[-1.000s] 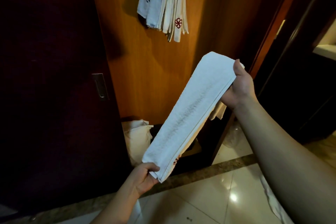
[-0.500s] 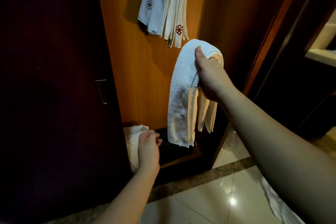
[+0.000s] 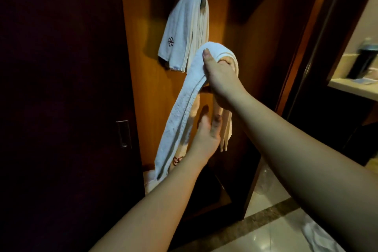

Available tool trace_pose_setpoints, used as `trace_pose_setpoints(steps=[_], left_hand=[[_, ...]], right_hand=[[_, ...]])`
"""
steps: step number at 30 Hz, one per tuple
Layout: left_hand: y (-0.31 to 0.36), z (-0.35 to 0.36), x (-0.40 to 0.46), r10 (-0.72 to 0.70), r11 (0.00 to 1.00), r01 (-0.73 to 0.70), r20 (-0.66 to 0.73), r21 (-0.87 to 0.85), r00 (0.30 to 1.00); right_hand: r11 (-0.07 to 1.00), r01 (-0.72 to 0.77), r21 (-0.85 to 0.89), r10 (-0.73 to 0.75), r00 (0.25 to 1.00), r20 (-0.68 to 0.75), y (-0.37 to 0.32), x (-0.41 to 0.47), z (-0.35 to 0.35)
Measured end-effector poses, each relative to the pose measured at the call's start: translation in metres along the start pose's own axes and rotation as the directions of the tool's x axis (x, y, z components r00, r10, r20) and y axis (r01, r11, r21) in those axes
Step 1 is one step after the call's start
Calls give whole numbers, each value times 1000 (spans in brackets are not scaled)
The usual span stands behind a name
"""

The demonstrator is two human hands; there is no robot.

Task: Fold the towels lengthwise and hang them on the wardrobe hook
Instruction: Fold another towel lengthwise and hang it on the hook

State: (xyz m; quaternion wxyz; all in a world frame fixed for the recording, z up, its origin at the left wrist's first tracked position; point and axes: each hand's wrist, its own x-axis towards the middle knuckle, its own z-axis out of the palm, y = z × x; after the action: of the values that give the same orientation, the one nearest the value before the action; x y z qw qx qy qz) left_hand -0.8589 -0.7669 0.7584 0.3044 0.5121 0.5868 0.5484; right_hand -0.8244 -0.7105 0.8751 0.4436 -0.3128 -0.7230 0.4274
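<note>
A white folded towel (image 3: 180, 116) hangs doubled over my right hand (image 3: 221, 80), which grips it at the fold, thumb on top. Its two halves dangle down in front of the wooden wardrobe panel (image 3: 147, 96). My left hand (image 3: 206, 135) is raised between the hanging halves, fingers loosely spread and touching the towel's inner side. Above, several white towels (image 3: 182, 32) with a dark flower emblem hang from the wardrobe hook (image 3: 203, 3). The held towel's top sits just below and right of them.
A dark wardrobe door (image 3: 61, 108) with a recessed metal handle (image 3: 123, 133) fills the left. More white cloth (image 3: 150, 180) lies low inside the wardrobe. A white cloth (image 3: 319, 235) lies on the tiled floor at bottom right. A counter (image 3: 356, 88) stands at far right.
My right hand has lifted the doubled towel higher toward the hook. My left hand, which let go of the towel's end earlier, has risen and now touches the hanging halves.
</note>
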Motion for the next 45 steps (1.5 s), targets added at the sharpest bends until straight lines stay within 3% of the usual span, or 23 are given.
trace_pose_setpoints(steps=[5,7,10,13,15,20,26,31,38,42,45], left_hand=[[11,-14,23,-63,988,78,-116,132,991],[16,-18,28,-84,990,107,-229,90,970],[24,-20,37,-125,973,31,-410,-229,903],[41,-23,56,-191,765,-182,-487,-618,852],[47,-31,74,-183,701,-249,-507,-668,842],[57,-43,133,-90,744,-346,-599,-572,796],[86,-48,180,127,873,-344,-518,-346,846],[116,-51,218,252,871,-402,-446,-281,859],[161,-69,273,358,869,-456,-391,-193,848],[175,-80,315,380,872,-457,-344,-176,858],[185,-91,349,362,897,-422,-329,-130,872]], right_hand=[[999,33,-24,-35,997,-71,2,14,-6],[993,38,-110,-50,993,-108,9,21,-15],[972,50,-232,-79,990,-117,19,27,-31],[958,67,-280,-96,991,-90,31,38,-46],[953,52,-300,-86,991,-103,41,50,-54],[958,42,-285,-67,995,-76,60,101,-79],[989,-38,143,47,997,-57,74,178,-108],[939,-2,344,7,1000,-14,70,234,-134],[900,76,430,-154,977,150,45,300,-150],[862,99,498,-204,966,161,34,345,-152],[886,149,439,-243,956,165,24,374,-151]])
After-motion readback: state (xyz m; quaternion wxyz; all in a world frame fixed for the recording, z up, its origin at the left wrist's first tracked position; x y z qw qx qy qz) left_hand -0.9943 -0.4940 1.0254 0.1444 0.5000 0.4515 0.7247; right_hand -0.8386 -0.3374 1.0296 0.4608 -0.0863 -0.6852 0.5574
